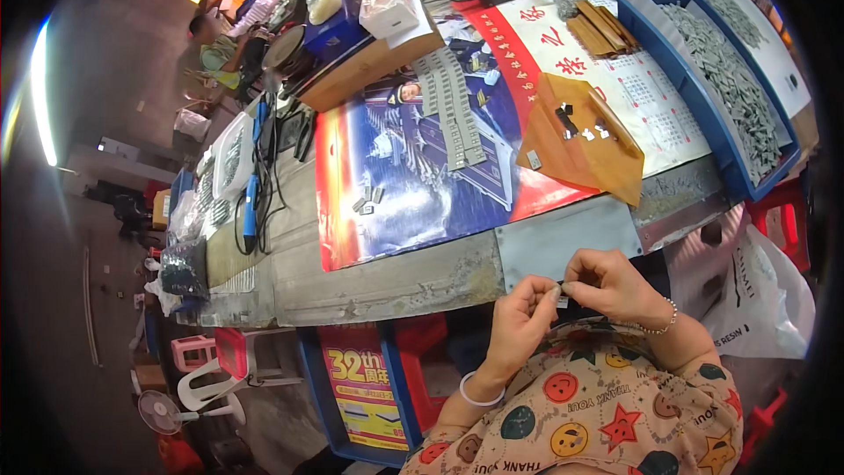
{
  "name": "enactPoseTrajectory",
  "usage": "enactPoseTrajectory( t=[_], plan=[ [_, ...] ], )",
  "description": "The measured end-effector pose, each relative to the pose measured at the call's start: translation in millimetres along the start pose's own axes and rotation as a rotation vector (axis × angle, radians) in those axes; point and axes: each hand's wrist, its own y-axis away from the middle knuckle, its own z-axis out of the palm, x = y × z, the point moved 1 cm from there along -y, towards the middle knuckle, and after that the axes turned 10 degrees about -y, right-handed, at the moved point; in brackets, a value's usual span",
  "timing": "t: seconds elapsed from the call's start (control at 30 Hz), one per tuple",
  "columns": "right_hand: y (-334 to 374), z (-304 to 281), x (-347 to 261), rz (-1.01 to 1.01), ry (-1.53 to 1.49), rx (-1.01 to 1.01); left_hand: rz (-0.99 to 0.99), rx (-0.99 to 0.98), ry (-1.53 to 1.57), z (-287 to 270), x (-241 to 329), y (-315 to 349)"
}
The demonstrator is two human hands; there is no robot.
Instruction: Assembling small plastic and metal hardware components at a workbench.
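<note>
My left hand [522,321] and my right hand [617,286] meet just off the table's front edge, fingertips pinched together. Between them is something tiny, mostly hidden by the fingers; a small pale edge shows below. Just beyond my hands a light grey sheet [571,242] covers the table edge. Past it lies an amber translucent sheet [563,163], bearing several small black pieces [567,120], small white pieces [598,132] and a grey rectangular piece [534,159]. Grey rectangular pieces stand in neat rows [453,110] on a glossy poster [396,202], with a few loose ones [367,200] nearer its left.
A blue tray [716,119] full of small grey parts stands on the right. Amber strips [602,31] lie beside it. On the left are a blue pen-shaped tool [251,211] with a cable, a white tub [233,158] and a cardboard box [369,62]. Another person [220,57] sits far left.
</note>
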Motion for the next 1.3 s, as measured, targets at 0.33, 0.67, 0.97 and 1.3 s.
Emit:
enactPoseTrajectory(
  t=[0.33, 0.67, 0.97, 1.3],
  plan=[
    [2, 1, 3, 0.058, -0.234, 0.015, -0.008, 0.003, 0.173, 1, 4, 6],
    [7, 2, 12, 0.043, -0.336, -0.009, -0.005, -0.053, 0.163, 1, -6, 7],
    [8, 6, 14, 0.030, -0.434, 0.031, -0.013, -0.110, 0.184, 1, -13, 9],
    [10, 6, 16, 0.032, -0.415, 0.039, -0.037, -0.123, 0.202, 0, -20, 10]
  ],
)
